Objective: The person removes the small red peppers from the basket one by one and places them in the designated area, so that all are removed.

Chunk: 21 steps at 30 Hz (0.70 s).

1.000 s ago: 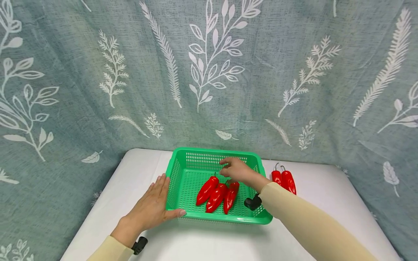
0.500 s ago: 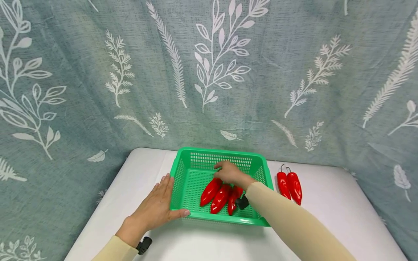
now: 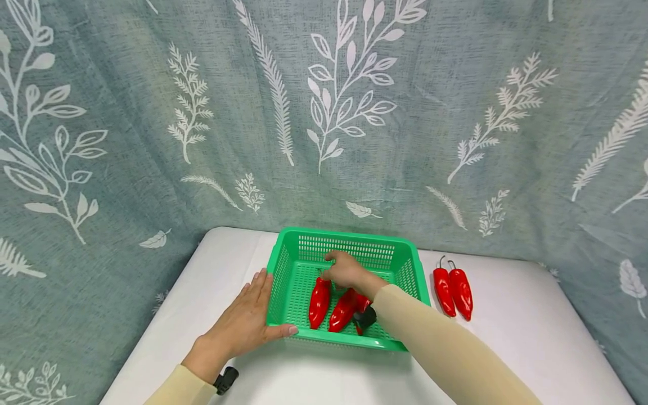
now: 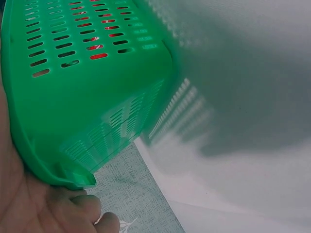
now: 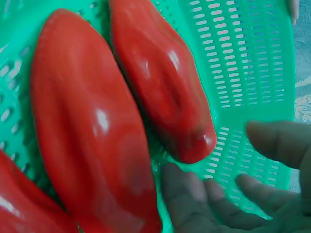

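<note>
A green perforated plastic basket (image 3: 349, 339) stands on the white table, with three red peppers inside. My left hand (image 3: 235, 318) lies straight-fingered along the basket's left side, its thumb on the front rim. Inside the basket, my right hand (image 3: 349, 273) is at the stem end of the leftmost pepper (image 3: 319, 304). In the right wrist view the fingers and thumb are spread beside that pepper (image 5: 163, 82), nothing between them. The middle pepper (image 3: 343, 311) lies beside it, slanted. The right sleeve and wrist camera partly cover the third pepper (image 3: 363, 304).
Two more red peppers, one (image 3: 443, 291) beside the other (image 3: 461, 294), lie on the table (image 3: 526, 315) to the right of the basket. A grey-green curtain (image 3: 243, 112) with white leaf prints hangs behind and at the sides.
My right hand has moved left over the peppers to the leftmost one. That pepper has swung from slanted to nearly straight front to back. The left hand stays at the basket.
</note>
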Each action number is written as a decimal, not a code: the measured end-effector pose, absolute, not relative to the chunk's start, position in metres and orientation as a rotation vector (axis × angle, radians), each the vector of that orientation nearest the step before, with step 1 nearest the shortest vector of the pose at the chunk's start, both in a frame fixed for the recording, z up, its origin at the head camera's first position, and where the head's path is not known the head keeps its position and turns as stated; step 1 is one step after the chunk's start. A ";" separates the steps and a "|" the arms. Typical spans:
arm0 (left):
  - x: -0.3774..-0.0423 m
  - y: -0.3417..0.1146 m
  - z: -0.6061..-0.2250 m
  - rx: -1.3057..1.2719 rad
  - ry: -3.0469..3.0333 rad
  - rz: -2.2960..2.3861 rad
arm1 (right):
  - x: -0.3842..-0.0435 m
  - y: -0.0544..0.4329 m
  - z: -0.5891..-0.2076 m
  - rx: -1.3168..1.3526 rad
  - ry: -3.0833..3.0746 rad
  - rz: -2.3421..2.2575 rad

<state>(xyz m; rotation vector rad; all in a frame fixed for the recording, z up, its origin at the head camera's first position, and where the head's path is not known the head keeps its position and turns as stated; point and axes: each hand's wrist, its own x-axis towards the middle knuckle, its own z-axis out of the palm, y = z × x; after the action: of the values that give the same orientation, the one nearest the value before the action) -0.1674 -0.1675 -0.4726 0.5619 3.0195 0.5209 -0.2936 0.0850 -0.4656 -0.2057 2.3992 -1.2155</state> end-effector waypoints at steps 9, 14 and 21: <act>-0.168 -0.168 -0.472 0.550 3.004 0.534 | -0.288 0.077 -0.474 -0.286 2.383 -1.019; -0.168 -0.168 -0.473 0.546 3.000 0.551 | -0.284 0.063 -0.480 -0.384 2.403 -0.981; -0.167 -0.168 -0.474 0.562 3.013 0.517 | -0.280 0.051 -0.483 -0.400 2.254 -1.083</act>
<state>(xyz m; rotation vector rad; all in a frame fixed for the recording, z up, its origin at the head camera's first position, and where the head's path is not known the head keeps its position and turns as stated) -0.1675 -0.1683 -0.4741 0.5616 3.0130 0.5166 -0.2800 0.0514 -0.4832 -0.4002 2.2544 -1.0834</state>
